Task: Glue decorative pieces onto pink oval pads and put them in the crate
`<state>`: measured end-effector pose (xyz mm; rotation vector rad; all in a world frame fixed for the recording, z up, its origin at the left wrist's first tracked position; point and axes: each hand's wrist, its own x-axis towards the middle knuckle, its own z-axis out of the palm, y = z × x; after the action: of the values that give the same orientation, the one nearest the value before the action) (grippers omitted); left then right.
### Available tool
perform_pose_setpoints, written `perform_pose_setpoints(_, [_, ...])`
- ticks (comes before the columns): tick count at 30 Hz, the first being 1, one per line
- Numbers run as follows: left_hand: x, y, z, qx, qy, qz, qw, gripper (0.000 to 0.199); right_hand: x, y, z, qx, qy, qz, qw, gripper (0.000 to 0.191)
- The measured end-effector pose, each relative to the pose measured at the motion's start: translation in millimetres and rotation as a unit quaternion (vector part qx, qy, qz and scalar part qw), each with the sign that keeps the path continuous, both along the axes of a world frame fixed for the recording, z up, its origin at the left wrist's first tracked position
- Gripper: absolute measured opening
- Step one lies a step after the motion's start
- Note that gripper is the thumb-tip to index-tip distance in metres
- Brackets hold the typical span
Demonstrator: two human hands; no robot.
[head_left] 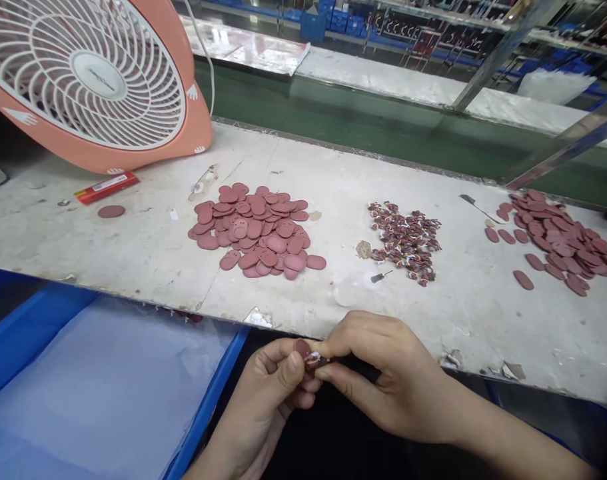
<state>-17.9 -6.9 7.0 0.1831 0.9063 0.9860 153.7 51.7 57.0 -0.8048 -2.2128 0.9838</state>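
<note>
Pink oval piece (302, 349) held just off the surface's near edge, both grips closed on it, left hand (270, 400) and right hand (383, 377), small printed piece (313, 361) at it; loose ovals (253, 230), printed pieces (406, 240), further ovals (553, 240) lie on the surface (133, 227).

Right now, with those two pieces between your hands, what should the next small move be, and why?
Probably press the small printed piece down onto the reddish oval pad with the right hand, since the left hand already steadies the pad and the piece seems to sit at its edge.
</note>
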Motion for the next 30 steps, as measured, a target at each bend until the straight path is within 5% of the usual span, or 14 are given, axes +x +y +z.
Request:
perform_pose_setpoints(7, [-5.5, 2.0, -0.2, -0.009, -0.078, 0.004, 0.997, 0.027, 6.5, -12.3, 6.2, 0.090, 0.037, -0.064, 0.993, 0.032])
perform_pose_setpoints(14, [-11.3, 0.7, -3.6, -0.018, -0.140, -0.003, 0.990, 0.032, 2.7, -20.2, 0.2, 0.060, 0.058, -0.124, 0.989, 0.019])
perform_pose_setpoints(24, [-14.2, 3.2, 9.4, 0.052, -0.019, -0.029, 0.998, 0.040, -19.9, -27.9, -7.3, 0.109, 0.067, -0.117, 0.985, 0.015])
perform_pose_setpoints(30, [-12.9, -4.3, 10.2, 0.109, 0.175, 0.119, 0.971, 0.042, -24.5, -29.8, -21.0, 0.267, 0.022, -0.180, 0.947, 0.025])
